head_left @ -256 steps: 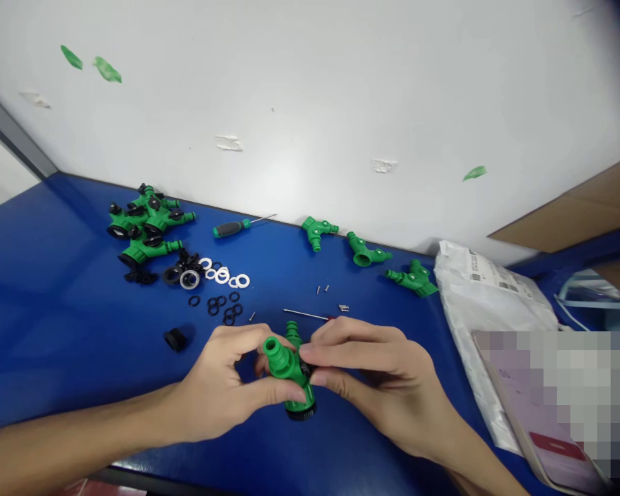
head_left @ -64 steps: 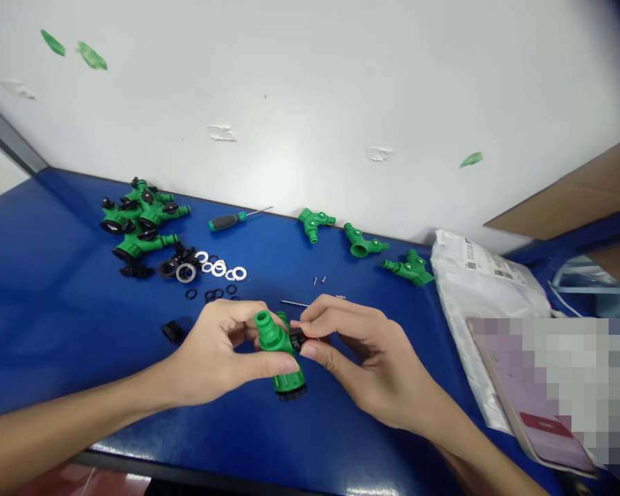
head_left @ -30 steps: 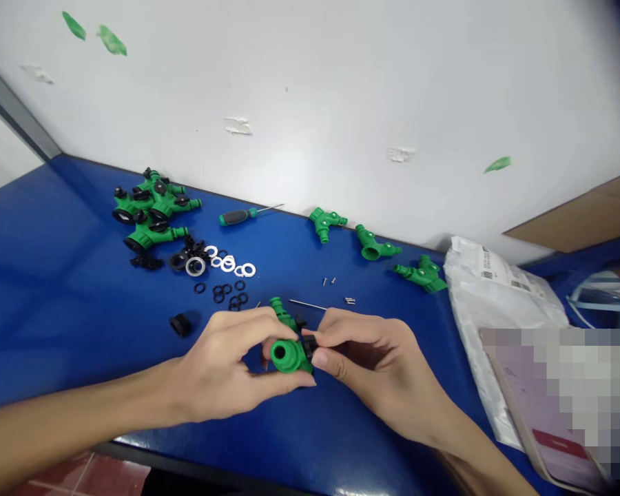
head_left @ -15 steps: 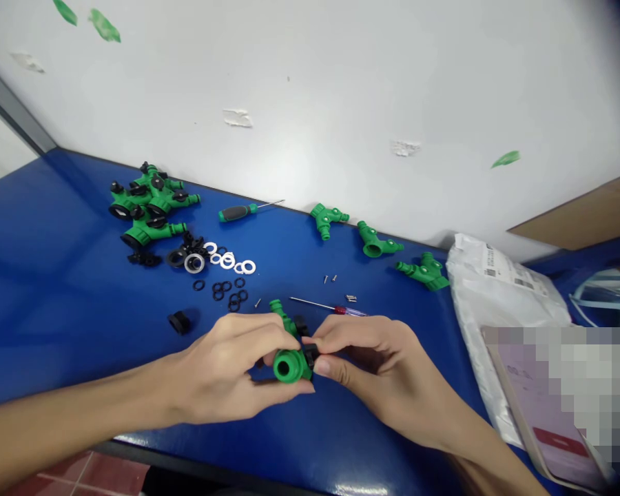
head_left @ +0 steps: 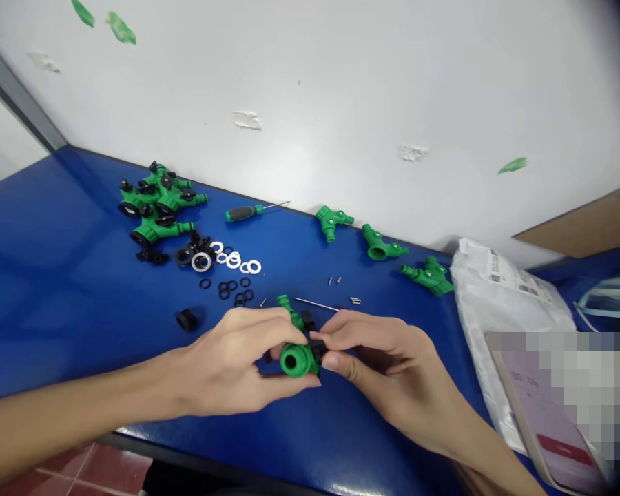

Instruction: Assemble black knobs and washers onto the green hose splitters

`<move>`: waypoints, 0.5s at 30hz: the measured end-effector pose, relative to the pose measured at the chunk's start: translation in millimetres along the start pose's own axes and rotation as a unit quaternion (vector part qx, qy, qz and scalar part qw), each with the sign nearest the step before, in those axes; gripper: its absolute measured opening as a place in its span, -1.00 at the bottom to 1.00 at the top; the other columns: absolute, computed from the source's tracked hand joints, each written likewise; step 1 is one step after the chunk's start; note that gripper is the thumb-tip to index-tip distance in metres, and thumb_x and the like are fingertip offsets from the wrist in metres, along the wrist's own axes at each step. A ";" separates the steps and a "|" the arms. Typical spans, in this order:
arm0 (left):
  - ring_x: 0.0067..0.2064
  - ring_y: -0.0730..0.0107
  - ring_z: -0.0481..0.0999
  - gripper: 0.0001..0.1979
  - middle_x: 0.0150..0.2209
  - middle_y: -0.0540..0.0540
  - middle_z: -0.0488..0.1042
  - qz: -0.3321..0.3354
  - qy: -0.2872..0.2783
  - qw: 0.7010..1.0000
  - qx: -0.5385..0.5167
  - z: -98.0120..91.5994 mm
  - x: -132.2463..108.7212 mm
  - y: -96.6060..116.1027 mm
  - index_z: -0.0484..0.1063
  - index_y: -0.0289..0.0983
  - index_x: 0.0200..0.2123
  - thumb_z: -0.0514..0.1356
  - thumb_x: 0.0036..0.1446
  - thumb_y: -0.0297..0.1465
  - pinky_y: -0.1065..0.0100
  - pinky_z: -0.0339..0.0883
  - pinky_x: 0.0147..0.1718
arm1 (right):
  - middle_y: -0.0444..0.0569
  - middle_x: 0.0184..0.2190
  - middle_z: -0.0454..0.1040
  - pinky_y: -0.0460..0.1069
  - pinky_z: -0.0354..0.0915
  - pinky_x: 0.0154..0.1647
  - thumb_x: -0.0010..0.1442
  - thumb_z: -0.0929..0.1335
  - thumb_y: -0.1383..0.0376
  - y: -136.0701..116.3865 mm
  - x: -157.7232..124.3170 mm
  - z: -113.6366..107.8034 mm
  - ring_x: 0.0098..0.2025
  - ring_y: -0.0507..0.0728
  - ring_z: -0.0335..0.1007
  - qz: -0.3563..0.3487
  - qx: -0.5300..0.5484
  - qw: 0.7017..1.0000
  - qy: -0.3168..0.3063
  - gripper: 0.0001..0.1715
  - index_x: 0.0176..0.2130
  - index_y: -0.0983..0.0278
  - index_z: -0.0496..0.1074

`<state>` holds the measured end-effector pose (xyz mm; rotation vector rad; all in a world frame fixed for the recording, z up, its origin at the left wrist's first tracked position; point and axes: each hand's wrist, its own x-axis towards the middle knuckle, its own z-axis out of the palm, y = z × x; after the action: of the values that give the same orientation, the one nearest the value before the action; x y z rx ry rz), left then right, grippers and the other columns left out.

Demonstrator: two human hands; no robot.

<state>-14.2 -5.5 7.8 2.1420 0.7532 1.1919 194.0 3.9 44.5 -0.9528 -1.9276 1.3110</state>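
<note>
My left hand point(head_left: 242, 362) is closed around a green Y-shaped hose splitter point(head_left: 295, 359), one round outlet of which faces me. Between the thumb and forefinger of my right hand point(head_left: 377, 362) is a small black valve knob point(head_left: 318, 348), pinched against the splitter's right side. A second black knob shows just above it on the splitter. Behind my right hand lies a screwdriver point(head_left: 317, 303), its handle mostly hidden. A black threaded collar point(head_left: 186, 319) rests on the table left of my hands.
Several splitters with black knobs point(head_left: 160, 200) cluster at left, near white washers point(head_left: 233, 260) and black O-rings point(head_left: 227, 289). A green-handled screwdriver point(head_left: 245, 213), bare green splitters point(head_left: 382, 244) and small screws point(head_left: 355, 300) lie behind. At right are a white plastic bag point(head_left: 475, 310) and a phone point(head_left: 542, 413).
The whole view has shifted slightly, so the table's things appear a little further right. Both hands keep the same hold on the splitter and the knob.
</note>
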 end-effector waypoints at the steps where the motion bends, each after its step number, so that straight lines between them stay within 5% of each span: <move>1: -0.52 0.49 0.31 -0.86 -0.51 -0.02 0.42 -0.014 -0.001 1.000 -0.012 -0.1 0.5 0.1 0.48 -0.41 -0.35 0.38 0.05 -0.49 0.42 0.24 -0.56 | -0.04 -0.41 0.53 -0.09 0.29 -0.38 0.26 0.42 0.32 1.0 -0.6 0.5 -0.39 0.04 0.39 -0.010 -0.007 1.000 -0.001 -0.87 -0.35 0.30 0.54; 9: -0.54 0.56 0.34 -0.81 -0.56 0.03 0.41 -0.121 -0.058 0.981 -0.142 -4.8 5.8 3.2 0.46 -0.37 -0.51 0.43 -0.05 -0.49 0.50 0.22 -0.57 | -0.06 -0.40 0.51 -0.10 0.28 -0.36 0.27 0.39 0.42 -1.0 -3.0 -1.0 -0.39 0.01 0.39 -0.030 -0.043 0.998 -0.037 -0.84 -0.38 0.33 0.51; 15: -0.55 0.60 0.30 -0.82 -0.57 0.06 0.40 -0.171 -0.027 0.960 -0.221 -0.8 10.4 4.6 0.44 -0.36 -0.50 0.41 -0.07 -0.53 0.54 0.21 -0.58 | -0.02 -0.39 0.56 -0.11 0.33 -0.35 0.24 0.40 0.46 -8.8 -1.5 -3.6 -0.38 0.01 0.44 -0.076 -0.069 0.995 0.002 -0.89 -0.30 0.35 0.58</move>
<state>-9.3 -1.1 17.1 1.5958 0.7185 0.9994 195.8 2.2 53.8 -0.8544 -2.0658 1.1008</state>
